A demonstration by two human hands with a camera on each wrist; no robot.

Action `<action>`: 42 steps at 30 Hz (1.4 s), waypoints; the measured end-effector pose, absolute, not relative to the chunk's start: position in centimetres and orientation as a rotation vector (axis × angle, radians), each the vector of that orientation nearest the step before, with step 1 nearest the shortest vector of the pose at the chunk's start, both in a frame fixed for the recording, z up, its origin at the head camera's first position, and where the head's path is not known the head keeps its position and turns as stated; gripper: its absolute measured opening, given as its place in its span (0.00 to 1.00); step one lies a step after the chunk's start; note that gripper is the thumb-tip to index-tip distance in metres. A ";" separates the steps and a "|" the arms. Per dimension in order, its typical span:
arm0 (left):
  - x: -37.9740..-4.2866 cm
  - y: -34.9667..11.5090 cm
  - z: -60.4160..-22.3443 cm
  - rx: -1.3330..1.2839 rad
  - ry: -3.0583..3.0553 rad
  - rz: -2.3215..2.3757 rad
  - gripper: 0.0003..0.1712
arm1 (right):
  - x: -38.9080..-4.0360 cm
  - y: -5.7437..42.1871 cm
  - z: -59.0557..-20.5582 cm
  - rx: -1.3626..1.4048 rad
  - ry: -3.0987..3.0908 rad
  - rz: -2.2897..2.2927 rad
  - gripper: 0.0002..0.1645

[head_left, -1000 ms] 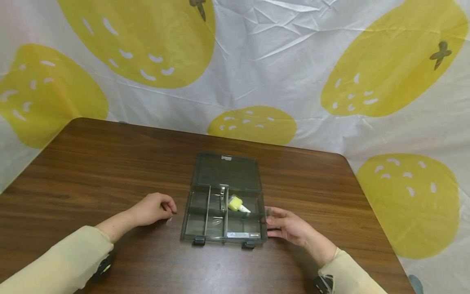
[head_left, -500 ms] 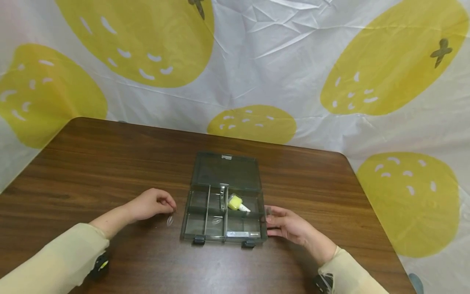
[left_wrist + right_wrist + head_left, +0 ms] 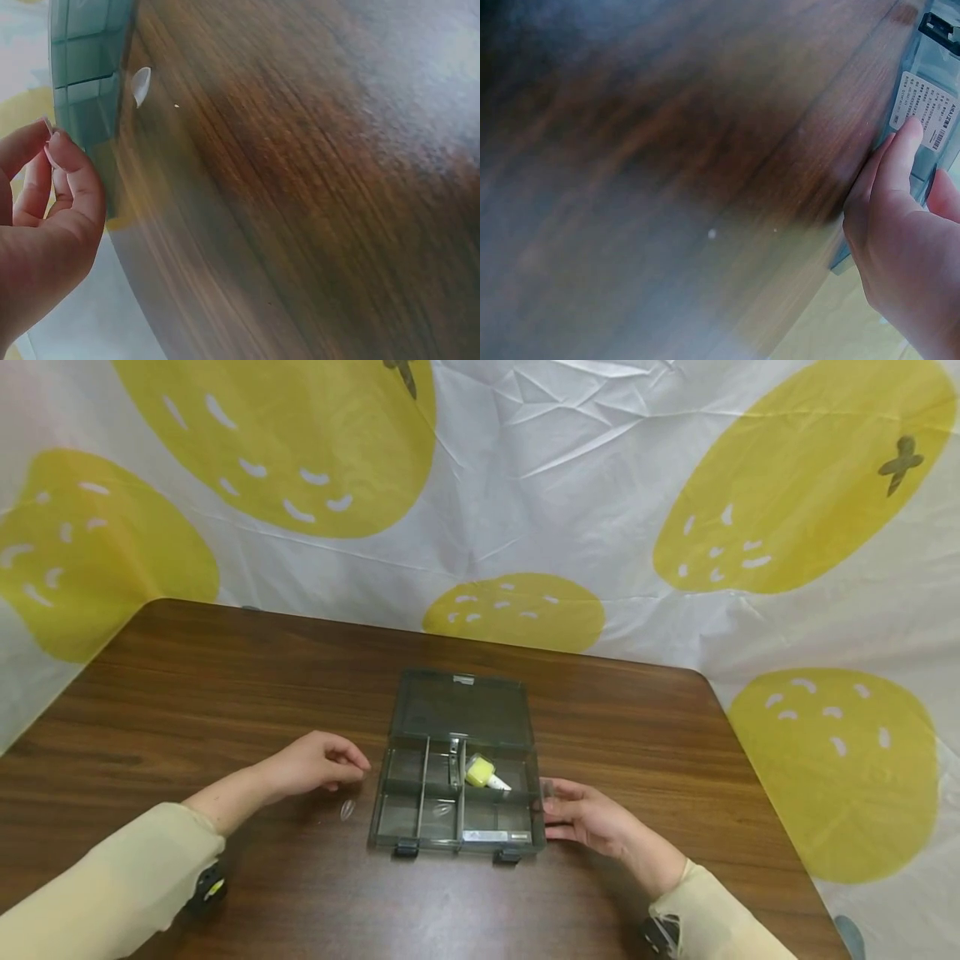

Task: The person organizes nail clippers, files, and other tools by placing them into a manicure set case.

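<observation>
A smoky clear divided box (image 3: 384, 810) lies with its lid flipped back. In its right compartments, a yellow nail polish bottle (image 3: 480, 772) with a white cap lies on its side above a silver bar (image 3: 495, 837). My left hand (image 3: 318, 764), left of the box, pinches a small thin pale piece (image 3: 49, 126) between thumb and fingertip; the fingers mostly hide it. Below that hand, a clear leaf-shaped piece (image 3: 347, 810), like a false nail tip, rests on the table. My right hand (image 3: 592, 818) touches the box's right side with fairly straight fingers, near a white label (image 3: 921, 105).
A small metal nail clipper (image 3: 453, 766) sits in the upper middle compartment, and a clear piece (image 3: 442, 810) in the lower middle one. Black latches (image 3: 407, 849) stick out at the front of the box. The dark wooden table (image 3: 225, 693) meets a lemon-print cloth (image 3: 510, 510) behind.
My left hand has risen slightly from the table and shifted away from the clear leaf-shaped piece, which stays in place and is now fully in sight. My right hand and the box have stayed still.
</observation>
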State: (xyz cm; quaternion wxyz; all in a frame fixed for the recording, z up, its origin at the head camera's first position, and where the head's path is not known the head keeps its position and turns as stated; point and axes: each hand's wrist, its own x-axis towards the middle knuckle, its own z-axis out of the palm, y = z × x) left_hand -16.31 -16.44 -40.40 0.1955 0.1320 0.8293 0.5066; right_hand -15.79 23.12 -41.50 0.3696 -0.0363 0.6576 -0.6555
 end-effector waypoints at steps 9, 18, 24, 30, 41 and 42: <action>-16.6 -15.6 -39.7 0.355 2.289 1.407 0.13 | -15.9 23.1 -41.5 -0.082 1.689 -1.676 0.39; -16.6 -14.2 -39.2 0.395 2.221 1.419 0.13 | -15.9 23.1 -41.5 -0.089 1.683 -1.683 0.39; -16.6 -13.4 -39.0 0.412 2.203 1.420 0.13 | -15.8 22.9 -41.6 -0.094 1.674 -1.687 0.38; -16.9 -12.3 -38.9 0.442 2.194 1.409 0.12 | -15.8 22.8 -41.5 -0.090 1.681 -1.687 0.38; -16.8 -10.1 -38.7 0.483 2.171 1.380 0.12 | -15.8 22.8 -41.6 -0.094 1.676 -1.688 0.38; -16.8 -9.9 -38.7 0.483 2.168 1.381 0.12 | -15.8 22.8 -41.6 -0.093 1.676 -1.688 0.38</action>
